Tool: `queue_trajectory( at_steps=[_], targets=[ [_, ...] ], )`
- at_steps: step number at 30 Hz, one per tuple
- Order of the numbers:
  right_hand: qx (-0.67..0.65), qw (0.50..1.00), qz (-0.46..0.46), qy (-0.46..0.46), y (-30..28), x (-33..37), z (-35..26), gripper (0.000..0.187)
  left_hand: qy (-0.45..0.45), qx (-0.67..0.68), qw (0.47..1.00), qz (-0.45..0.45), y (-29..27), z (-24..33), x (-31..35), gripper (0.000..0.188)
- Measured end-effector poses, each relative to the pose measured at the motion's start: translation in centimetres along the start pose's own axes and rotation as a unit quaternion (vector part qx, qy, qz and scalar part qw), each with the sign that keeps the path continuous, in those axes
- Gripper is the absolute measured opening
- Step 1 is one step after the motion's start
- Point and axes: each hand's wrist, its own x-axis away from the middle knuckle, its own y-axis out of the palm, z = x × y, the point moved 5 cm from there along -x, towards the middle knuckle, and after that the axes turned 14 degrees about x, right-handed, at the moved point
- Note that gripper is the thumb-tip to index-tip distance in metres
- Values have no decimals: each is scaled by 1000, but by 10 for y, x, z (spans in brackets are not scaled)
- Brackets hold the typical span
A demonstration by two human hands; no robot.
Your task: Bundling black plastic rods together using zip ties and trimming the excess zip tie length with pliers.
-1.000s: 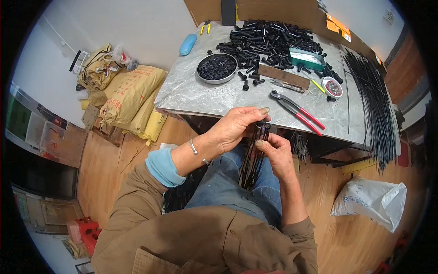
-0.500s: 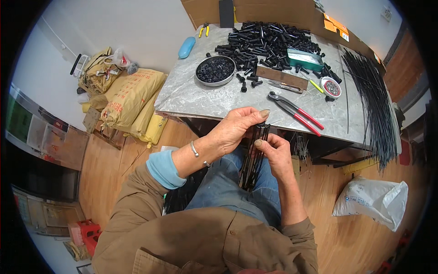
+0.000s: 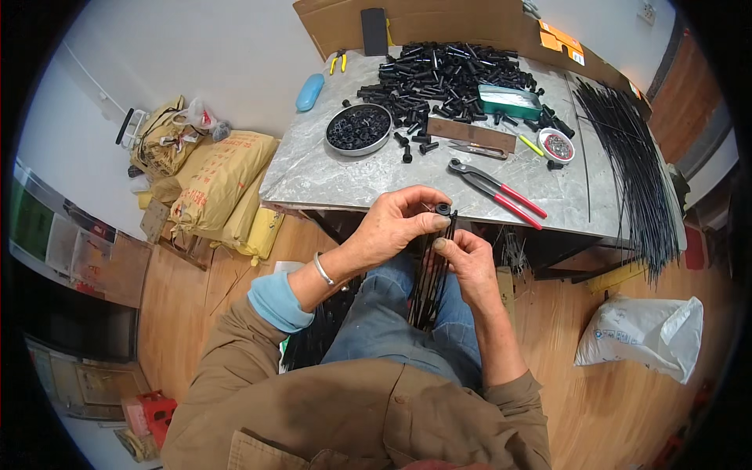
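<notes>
Thin black rods; round black cap above.

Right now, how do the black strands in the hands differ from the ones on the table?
Pose: the held strands hang below the fingers; the table strands lie on the tabletop, some past its near edge.
Spread: the held strands are gathered narrowly at the right hand; the table strands fan wider.
Amount: the held strands look far fewer than the table strands.
Shared: both are black, long and thin.
</notes>
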Motion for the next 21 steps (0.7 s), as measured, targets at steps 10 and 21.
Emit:
queue_trajectory(
  at_steps=[10, 21],
  targets=[
    [100, 993, 40, -44, -6, 7, -2, 24, 42, -37, 998, -9, -2, -3, -2, 27],
    [141, 988, 36, -54, -7, 8, -2, 23, 17, 47, 999, -6, 0, -15, 6, 26]
  ],
)
